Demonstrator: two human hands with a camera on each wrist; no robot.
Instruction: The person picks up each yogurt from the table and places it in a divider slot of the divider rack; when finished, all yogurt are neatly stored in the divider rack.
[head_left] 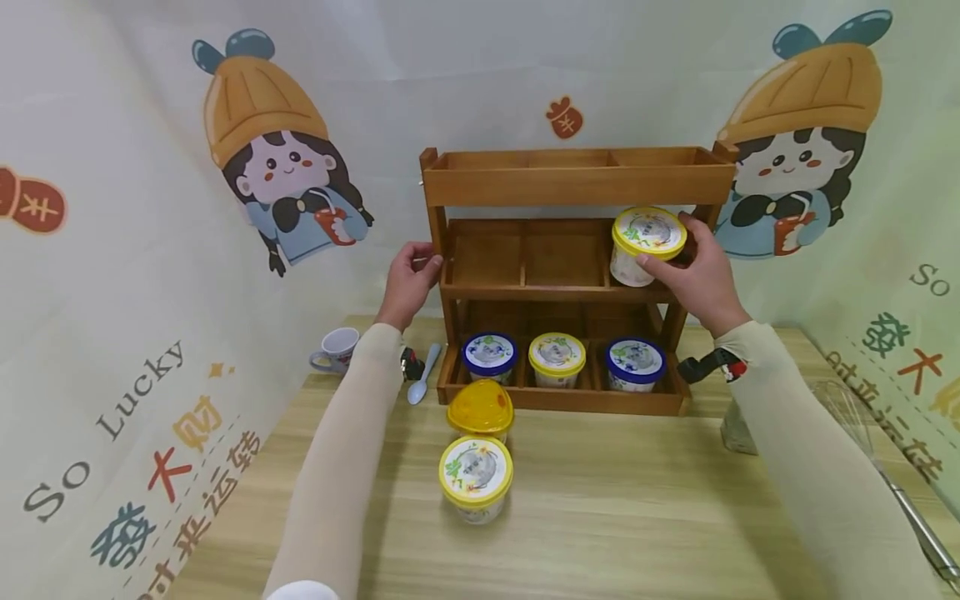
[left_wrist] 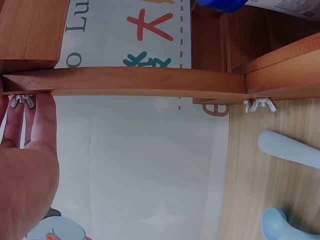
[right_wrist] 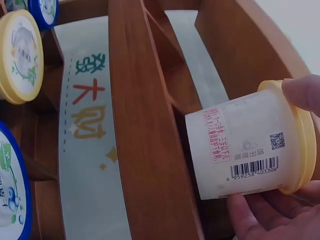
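Observation:
My right hand (head_left: 705, 275) grips a white paper tub (right_wrist: 240, 150) with a yellow lid, thumb and fingers on opposite sides. The tub is at the right compartment of the middle tier of a brown wooden rack (head_left: 577, 187), its base close to the tier's front rail. In the right wrist view, a barcode and red print show on its side. My left hand (head_left: 408, 283) touches the rack's left post (left_wrist: 150, 81), its fingers (left_wrist: 44, 120) fairly straight against the outer edge beside a wing nut (left_wrist: 22, 101).
On the bottom tier stand a yellow-lidded tub (head_left: 557, 358) and two blue-lidded tubs (head_left: 489, 357). Before the rack are a yellow-topped container (head_left: 482, 408) and another yellow-lidded tub (head_left: 476, 479). A mug (head_left: 339, 346) and pale blue spoon (head_left: 425, 375) lie left; a whisk (head_left: 900, 492) is right.

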